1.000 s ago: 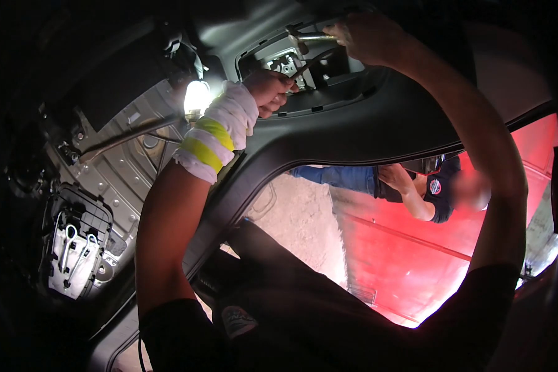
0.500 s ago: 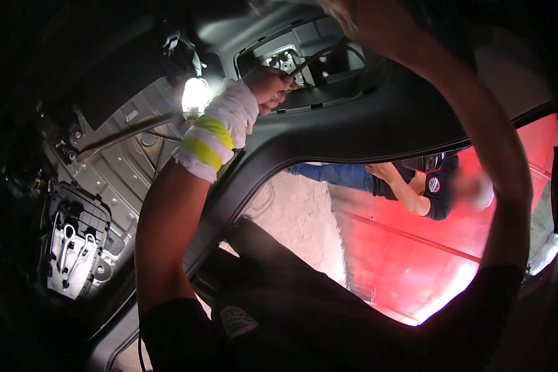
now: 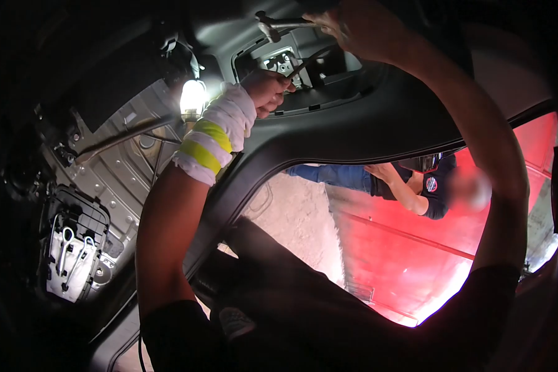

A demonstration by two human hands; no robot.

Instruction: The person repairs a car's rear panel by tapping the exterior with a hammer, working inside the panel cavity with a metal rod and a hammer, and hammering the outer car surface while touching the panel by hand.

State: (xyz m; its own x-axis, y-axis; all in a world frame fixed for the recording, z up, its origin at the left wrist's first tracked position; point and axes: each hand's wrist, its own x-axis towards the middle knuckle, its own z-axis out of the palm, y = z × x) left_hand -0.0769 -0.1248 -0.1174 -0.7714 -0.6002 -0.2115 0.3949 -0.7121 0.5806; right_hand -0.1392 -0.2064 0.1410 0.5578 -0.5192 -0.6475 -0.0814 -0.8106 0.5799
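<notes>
My left hand point(image 3: 268, 92), its wrist wrapped in white cloth with yellow bands, is closed around a dark metal rod point(image 3: 310, 62). The rod slants up to the right across an oblong opening point(image 3: 347, 98) in the dark interior trim. Above it, my right hand point(image 3: 359, 34) grips a hammer point(image 3: 285, 23) by its handle, with the head pointing left over the top edge of the opening. Behind my left hand, a bright metal bracket point(image 3: 282, 61) shows inside the opening. The rod's far end lies near my right hand and is hard to make out.
A lit bulb point(image 3: 193, 99) hangs close to my left wrist. Bare sheet metal point(image 3: 118, 167) lies left, crossed by a bar point(image 3: 124, 136). Below is a plastic panel point(image 3: 77, 248) with metal hooks. Another person point(image 3: 409, 186) stands outside, before a red surface point(image 3: 403, 242).
My right hand has shifted slightly down and left, and the hammer's head has come clearly into view. My left hand stays nearly in place on the rod.
</notes>
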